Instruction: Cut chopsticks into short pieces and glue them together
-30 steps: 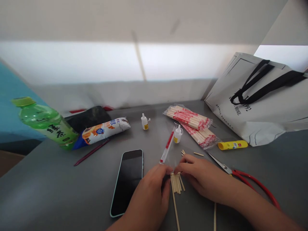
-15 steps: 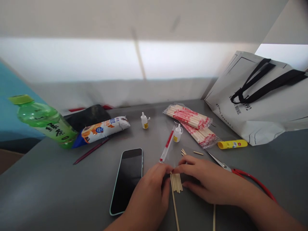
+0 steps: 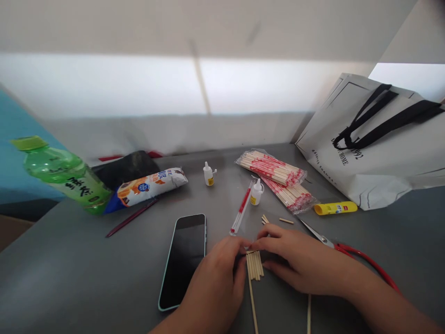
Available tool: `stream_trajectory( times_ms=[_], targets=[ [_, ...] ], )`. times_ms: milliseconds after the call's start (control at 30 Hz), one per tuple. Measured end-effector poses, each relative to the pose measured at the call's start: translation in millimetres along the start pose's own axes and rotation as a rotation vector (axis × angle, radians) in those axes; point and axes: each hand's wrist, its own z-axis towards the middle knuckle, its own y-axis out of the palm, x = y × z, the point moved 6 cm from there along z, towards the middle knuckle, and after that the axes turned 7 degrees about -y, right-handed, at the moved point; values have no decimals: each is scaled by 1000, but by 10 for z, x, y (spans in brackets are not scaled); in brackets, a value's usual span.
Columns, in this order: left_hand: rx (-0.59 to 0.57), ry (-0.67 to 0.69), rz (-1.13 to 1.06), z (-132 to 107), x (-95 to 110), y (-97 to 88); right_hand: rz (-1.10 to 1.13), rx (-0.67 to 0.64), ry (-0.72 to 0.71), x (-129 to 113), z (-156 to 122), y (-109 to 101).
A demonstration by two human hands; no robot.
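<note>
Several short wooden sticks (image 3: 255,266) lie side by side in a flat row on the grey table, their lower ends uneven. My left hand (image 3: 222,273) is at the left of the row, its fingers bent and closed at the top end. From the right, my right hand (image 3: 290,257) has its fingertips closed on the same top end, meeting the left fingertips. The right thumb touches the right side of the row. A long wooden stick (image 3: 253,301) runs from the row's left side toward me. Another long stick (image 3: 309,313) emerges below my right wrist. Fingers hide the upper ends.
Left of my hands lie a phone (image 3: 183,260), a dark red pencil (image 3: 131,218), a snack packet (image 3: 149,186) and a green bottle (image 3: 69,176). Beyond are two glue bottles (image 3: 256,192), bagged sticks (image 3: 271,168) and a yellow tube (image 3: 335,208). Red-handled scissors (image 3: 344,250) lie beside my right arm.
My right thumb has shifted slightly left against the row, and the short sticks sit a little closer together. Both hands otherwise stay in place.
</note>
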Motion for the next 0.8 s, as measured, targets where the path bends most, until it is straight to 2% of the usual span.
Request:
stream_trajectory(
  times_ms=[533,667,800],
  targets=[
    [-9,-12,25,18,29,-11,-12,-30,27,-22,-1,-11],
    [-10,4,15,18,11,-1,-29,1,13,-8,1,-17],
    [11,27,25,23,2,-6,-94,50,64,50,22,-19]
  ],
)
